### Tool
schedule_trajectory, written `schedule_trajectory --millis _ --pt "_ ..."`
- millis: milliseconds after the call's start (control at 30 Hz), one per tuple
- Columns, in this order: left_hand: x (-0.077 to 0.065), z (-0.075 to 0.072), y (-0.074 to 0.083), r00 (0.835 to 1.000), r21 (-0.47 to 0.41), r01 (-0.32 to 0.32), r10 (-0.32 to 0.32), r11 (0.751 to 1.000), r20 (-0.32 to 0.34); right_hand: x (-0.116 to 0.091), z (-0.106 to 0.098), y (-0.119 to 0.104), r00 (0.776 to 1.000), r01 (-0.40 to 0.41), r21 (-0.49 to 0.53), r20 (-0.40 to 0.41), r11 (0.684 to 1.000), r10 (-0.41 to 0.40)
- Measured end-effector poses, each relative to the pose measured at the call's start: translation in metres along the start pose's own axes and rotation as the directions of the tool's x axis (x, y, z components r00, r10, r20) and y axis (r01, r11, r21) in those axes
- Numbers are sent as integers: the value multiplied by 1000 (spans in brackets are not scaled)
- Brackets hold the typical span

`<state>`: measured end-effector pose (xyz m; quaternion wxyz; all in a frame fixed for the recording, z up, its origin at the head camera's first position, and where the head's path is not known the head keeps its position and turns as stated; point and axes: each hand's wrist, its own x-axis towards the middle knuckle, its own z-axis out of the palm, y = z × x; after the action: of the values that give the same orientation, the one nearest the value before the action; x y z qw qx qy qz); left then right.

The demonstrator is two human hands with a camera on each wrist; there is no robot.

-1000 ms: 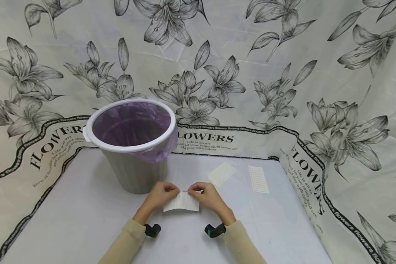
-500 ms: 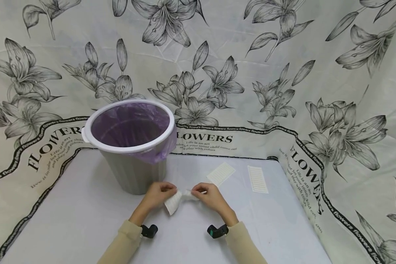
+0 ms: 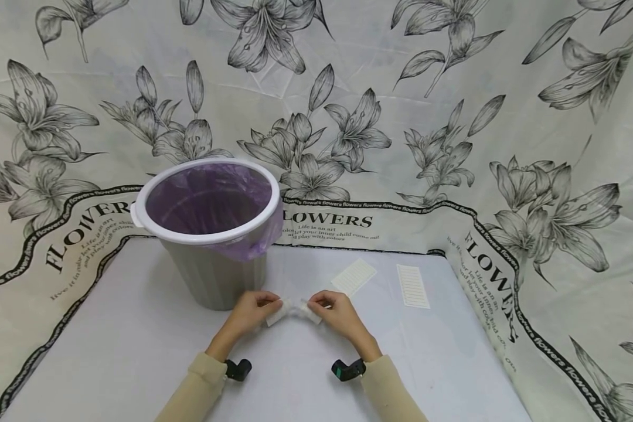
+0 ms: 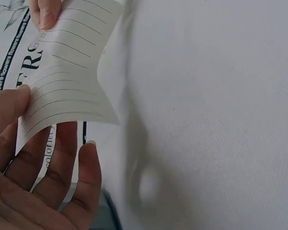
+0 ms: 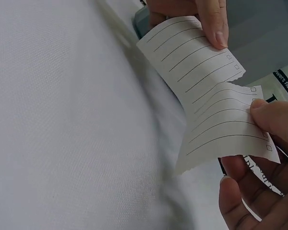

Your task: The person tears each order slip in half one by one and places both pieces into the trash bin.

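Note:
A lined white sheet of paper point(image 5: 187, 62) with small checkboxes along one edge is stretched between both hands. My left hand point(image 3: 255, 310) pinches one side of it between thumb and fingers, and my right hand point(image 3: 334, 316) pinches the other. From the checkbox edge a ragged tear runs partway in between the hands, and the two halves tilt apart there. The rest of the sheet still joins them. In the left wrist view the paper point(image 4: 72, 62) bends in the middle, with the left thumb pressing its edge. The sheet is held above the table.
A grey bin point(image 3: 216, 281) lined with a purple bag stands beyond the left hand. Two more lined sheets, one tilted paper point(image 3: 354, 276) and one upright paper point(image 3: 414, 286), lie on the white table point(image 3: 438, 363). A flowered cloth point(image 3: 432, 58) hangs behind.
The sheet was one flat piece between the fingers; it has twisted and torn partway from its far edge. The hands have moved slightly apart.

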<state>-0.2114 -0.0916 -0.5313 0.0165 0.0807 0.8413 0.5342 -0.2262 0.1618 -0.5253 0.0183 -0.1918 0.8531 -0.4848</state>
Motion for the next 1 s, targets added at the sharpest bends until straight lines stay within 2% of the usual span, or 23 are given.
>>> schedule_trajectory --millis 200,467,700,1000 --pt "-2 0 -1 995 -9 -58 57 998 -81 -2 -1 1 1000 3 -1 -19 1000 -3" --pt "-3 -2 1 992 -30 -48 44 998 -121 -3 -3 5 999 29 12 -21 999 -29" --pt "-4 -6 -1 985 -40 -41 33 998 -167 -5 -7 9 998 -20 -9 -64 1000 19" --pt "-6 -11 -5 983 -73 -6 -8 997 -186 -8 -11 10 996 -31 -9 -81 999 30"
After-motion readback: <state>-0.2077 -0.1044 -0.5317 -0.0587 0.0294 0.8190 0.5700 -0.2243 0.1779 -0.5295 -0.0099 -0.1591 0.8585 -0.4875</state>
